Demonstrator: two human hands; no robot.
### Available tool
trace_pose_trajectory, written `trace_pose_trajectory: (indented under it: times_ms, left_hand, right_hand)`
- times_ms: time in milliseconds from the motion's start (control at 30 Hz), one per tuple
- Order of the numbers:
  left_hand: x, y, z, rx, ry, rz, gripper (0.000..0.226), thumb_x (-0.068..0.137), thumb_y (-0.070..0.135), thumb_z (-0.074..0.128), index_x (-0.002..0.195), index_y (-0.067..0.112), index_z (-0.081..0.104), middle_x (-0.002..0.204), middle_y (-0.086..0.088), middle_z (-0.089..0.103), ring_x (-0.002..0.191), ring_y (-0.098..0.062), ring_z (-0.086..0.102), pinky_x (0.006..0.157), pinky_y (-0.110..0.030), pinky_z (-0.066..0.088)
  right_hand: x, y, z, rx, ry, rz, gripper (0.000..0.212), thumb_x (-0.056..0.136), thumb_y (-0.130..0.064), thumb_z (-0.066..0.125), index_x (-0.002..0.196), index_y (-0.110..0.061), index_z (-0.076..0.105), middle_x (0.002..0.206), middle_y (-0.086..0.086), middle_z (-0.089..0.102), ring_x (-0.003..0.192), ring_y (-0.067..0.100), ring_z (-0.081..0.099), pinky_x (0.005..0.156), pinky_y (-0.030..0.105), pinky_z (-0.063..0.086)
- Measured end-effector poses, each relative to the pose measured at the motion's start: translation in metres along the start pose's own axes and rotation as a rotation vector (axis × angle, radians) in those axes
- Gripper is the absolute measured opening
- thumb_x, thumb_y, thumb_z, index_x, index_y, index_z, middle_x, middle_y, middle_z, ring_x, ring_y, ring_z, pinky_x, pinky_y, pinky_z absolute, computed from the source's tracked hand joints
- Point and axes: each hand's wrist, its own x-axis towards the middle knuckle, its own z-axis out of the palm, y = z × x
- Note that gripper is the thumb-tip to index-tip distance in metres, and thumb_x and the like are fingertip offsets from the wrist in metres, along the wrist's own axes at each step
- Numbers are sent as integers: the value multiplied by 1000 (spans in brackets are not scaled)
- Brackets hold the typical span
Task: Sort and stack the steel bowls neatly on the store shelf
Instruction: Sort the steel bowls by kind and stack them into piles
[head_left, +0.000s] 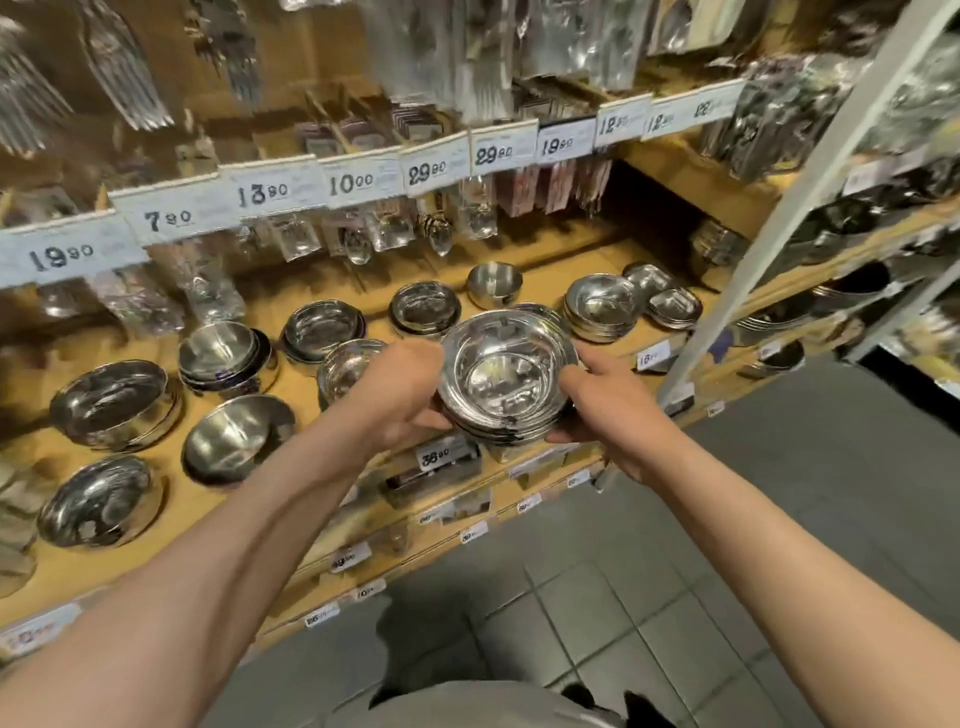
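Head view: the left hand (400, 395) and right hand (597, 410) clasp a nested stack of steel bowls (506, 379) from opposite sides, fingers curled under its rim, probably to keep it level above the shelf (311, 525) front edge. Other bowl stacks (602, 306) crowd behind and a single bowl (236, 439) sits left, limiting free spots.

bowl stack (506, 376) between both hands, before shelf (561, 275) bowls.
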Motion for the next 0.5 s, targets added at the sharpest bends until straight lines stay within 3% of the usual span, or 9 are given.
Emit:
trace_pose_trajectory:
  times_ms: [133, 267, 333, 367, 500]
  left_hand:
    - [7, 6, 66, 59, 13, 5, 19, 100, 17, 54, 90, 6, 66, 51, 3, 64, 44, -8, 64, 56, -36, 64]
    - [19, 6, 117, 75, 42, -3, 15, 100, 12, 54, 92, 5, 65, 79, -10, 69, 65, -19, 69, 47, -29, 57]
    - [23, 4, 134, 59, 46, -16, 10, 99, 13, 60, 99, 6, 67, 87, -13, 77, 74, -21, 73, 58, -35, 64]
    - [26, 3, 141, 47, 49, -24, 10, 98, 12, 62, 103, 6, 68, 85, -10, 79, 72, -19, 75, 63, -37, 65]
    - [45, 9, 156, 57, 76, -50, 12, 98, 6, 56, 105, 6, 66, 70, -2, 77, 63, -14, 74, 54, -29, 61]
  right_hand:
    - [-5, 18, -61, 23, 12, 31, 43, 88, -26, 49, 125, -41, 65, 105, -3, 78, 91, 24, 77, 75, 49, 65]
    - [2, 34, -111, 43, -5, 53, 45, 94, -22, 48, 131, -42, 63, 116, -3, 76, 98, 23, 76, 78, 49, 64]
    - [11, 39, -129, 40, -19, 59, 44, 95, -22, 49, 132, -42, 63, 116, -4, 76, 97, 22, 76, 78, 49, 64]
    - [16, 41, -136, 31, -27, 62, 43, 95, -22, 49, 131, -42, 63, 115, -4, 76, 96, 20, 76, 78, 49, 64]
    - [45, 42, -158, -21, -60, 84, 43, 93, -24, 50, 128, -45, 64, 107, -11, 77, 96, 16, 75, 74, 43, 65]
